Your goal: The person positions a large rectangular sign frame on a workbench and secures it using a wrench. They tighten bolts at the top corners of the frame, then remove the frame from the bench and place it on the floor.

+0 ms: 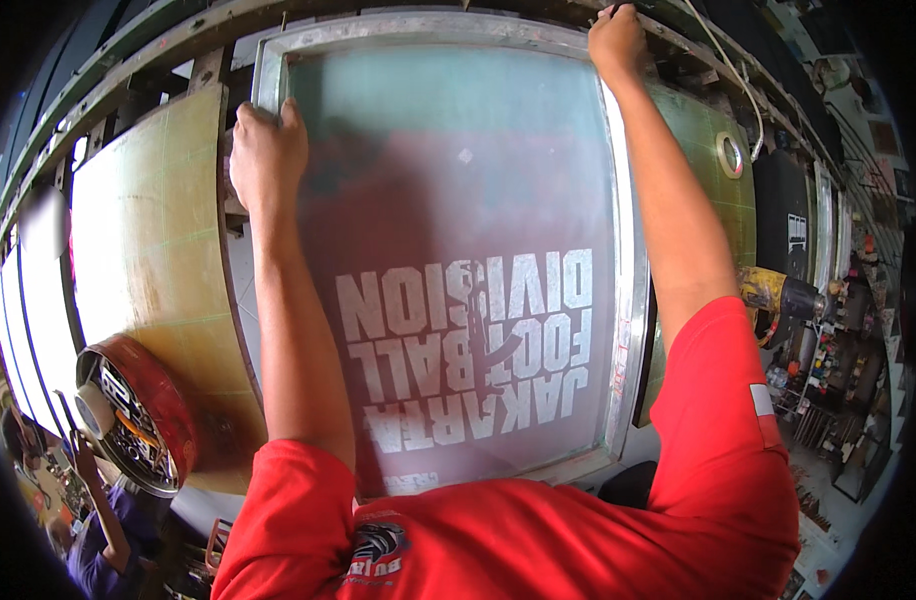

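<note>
In the head view, a large printing screen [458, 250] with a pale metal frame fills the centre of the picture. Its long axis runs from the lower centre of the frame up toward the top edge, and its far short side lies along the top. The mesh is greenish at the upper end and dull red lower down, with pale block lettering in the lower half whose tops point toward the lower edge of the picture, so it reads upside down from here.

The left hand [267, 150], in the upper left, is curled over the left rail of the screen near its far corner, fingers pressed together and wrapped on the frame. The right hand [616, 40], at the top right of centre, is closed around the far right corner of the frame; its fingertips are hidden behind the rail.

To the left of the screen lies a yellowish gridded board [148, 240], and at its lower left end sits a round red tin [138, 415] holding small items. Red sleeves [518, 540] fill the lower edge. In the lower left corner, another person in purple [103, 540] is partly seen.
</note>
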A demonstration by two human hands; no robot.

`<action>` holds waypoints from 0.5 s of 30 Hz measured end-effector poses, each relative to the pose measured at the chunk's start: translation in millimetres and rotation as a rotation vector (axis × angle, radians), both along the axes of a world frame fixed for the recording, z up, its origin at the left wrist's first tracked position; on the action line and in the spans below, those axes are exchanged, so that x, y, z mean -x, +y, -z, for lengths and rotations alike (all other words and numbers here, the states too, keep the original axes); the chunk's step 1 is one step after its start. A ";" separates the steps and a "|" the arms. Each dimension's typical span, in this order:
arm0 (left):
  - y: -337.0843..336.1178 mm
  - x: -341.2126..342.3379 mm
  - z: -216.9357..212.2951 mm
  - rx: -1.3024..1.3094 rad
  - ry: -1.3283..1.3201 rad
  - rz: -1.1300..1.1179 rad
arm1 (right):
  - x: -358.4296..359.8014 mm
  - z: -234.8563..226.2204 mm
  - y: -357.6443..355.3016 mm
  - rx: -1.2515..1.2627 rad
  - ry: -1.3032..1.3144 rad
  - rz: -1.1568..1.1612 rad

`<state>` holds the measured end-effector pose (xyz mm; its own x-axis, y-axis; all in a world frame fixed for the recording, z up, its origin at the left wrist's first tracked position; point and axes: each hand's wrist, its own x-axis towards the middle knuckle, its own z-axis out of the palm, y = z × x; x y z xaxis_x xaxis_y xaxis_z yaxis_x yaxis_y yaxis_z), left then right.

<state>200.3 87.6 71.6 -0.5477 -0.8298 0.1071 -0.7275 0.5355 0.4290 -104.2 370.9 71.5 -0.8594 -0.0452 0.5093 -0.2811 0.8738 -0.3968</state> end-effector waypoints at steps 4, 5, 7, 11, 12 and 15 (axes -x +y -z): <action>12.5 9.4 -2.0 -0.048 -0.011 0.025 | 14.4 15.5 26.1 -0.010 0.099 0.023; 11.0 7.2 -2.8 -0.046 -0.013 0.012 | 8.3 9.2 21.0 0.064 0.011 0.019; 5.9 2.3 -0.2 -0.031 -0.006 -0.008 | -7.8 -5.6 6.5 -0.042 -0.091 -0.010; 8.8 6.5 2.7 0.012 0.023 0.009 | 14.4 -14.6 34.4 -0.053 -0.057 -0.126; 7.0 7.6 5.5 0.013 0.009 -0.001 | 23.2 -13.8 40.4 0.086 0.093 -0.102; 6.2 2.9 -4.1 -0.143 -0.020 -0.003 | 7.7 -50.6 49.4 0.052 0.415 -0.042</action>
<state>197.4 93.8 75.7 -0.5459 -0.8375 -0.0234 -0.7381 0.4675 0.4864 -111.9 420.3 122.1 -0.5786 -0.0413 0.8145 -0.4616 0.8400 -0.2853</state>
